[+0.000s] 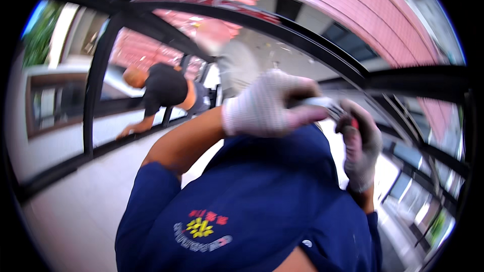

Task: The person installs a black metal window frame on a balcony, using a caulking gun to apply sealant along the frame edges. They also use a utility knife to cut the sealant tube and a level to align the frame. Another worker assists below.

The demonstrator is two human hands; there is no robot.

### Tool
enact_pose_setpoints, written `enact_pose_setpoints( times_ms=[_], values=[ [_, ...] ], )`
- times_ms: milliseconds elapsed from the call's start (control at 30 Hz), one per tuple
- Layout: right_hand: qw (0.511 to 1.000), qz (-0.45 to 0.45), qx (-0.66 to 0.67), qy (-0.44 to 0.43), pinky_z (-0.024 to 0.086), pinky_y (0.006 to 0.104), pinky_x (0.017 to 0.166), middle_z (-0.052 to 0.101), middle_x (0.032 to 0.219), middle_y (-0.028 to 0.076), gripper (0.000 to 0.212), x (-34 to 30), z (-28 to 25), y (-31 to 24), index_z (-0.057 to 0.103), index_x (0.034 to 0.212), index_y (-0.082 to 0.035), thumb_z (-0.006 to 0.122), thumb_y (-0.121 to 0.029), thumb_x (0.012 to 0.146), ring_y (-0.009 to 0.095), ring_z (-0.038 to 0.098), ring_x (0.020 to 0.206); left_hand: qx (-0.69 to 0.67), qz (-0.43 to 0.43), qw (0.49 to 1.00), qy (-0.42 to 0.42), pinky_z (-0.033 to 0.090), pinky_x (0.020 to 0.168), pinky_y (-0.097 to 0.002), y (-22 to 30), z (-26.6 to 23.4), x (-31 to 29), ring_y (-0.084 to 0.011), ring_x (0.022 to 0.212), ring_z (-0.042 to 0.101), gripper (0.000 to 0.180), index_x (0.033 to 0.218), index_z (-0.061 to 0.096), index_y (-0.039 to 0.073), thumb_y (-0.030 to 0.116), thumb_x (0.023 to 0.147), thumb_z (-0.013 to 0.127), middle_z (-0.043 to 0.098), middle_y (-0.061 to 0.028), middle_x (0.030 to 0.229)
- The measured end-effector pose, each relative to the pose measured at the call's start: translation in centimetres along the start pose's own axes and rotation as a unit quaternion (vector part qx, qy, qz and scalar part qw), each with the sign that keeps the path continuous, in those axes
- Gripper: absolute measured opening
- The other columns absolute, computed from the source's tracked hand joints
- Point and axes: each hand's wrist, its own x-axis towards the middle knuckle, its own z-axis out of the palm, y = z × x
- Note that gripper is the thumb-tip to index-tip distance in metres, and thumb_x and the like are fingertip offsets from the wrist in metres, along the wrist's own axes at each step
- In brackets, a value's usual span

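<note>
Both hands wear pale knitted work gloves with pinkish palms and meet in front of my chest. My left hand (275,105) is closed, pinching a pale, narrow piece (316,102) between thumb and fingers; blur hides its exact kind. My right hand (364,146) is wrapped round a small red-handled tool (354,123). A greyish, metal-looking part (335,111) shows between the two hands, touching or very close to the pale piece. The gloved fingers cover most of the tool.
Dark metal frame bars (262,27) run around me, with a dark upright (98,85) at left. A person in a dark shirt (166,90) bends at the left beyond the bars. Red corrugated roofing (348,10) lies past the frame.
</note>
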Motion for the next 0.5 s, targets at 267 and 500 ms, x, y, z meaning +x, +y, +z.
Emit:
enact_pose_setpoints(
  times_ms=[267,500],
  values=[
    [0.969,-0.111,-0.217,-0.041,0.048,0.0362,0.057,0.061,0.076,0.01,0.045,0.2,-0.5,-3.0,0.065,0.127,-0.012,0.075,-0.027,0.086,0.027,0.062,0.064,-0.032,0.003,0.999,-0.029,0.047,0.058,-0.0239,0.2,1.0,0.2,-0.0071,0.06,0.059,0.017,0.097,0.066,0.001,0.014,0.086,0.068,0.062,-0.001,0.068],
    [0.968,-0.097,-0.228,-0.033,0.048,0.0367,0.057,0.06,0.074,0.008,0.042,0.0,-0.5,-3.0,0.066,0.126,-0.015,0.073,-0.03,0.087,0.025,0.063,0.064,-0.025,0.018,0.998,-0.05,0.047,0.06,-0.023,-0.3,0.7,0.7,-0.006,0.064,0.058,0.027,0.099,0.065,0.0,0.026,0.092,0.069,0.064,-0.0009,0.073]
  ],
)
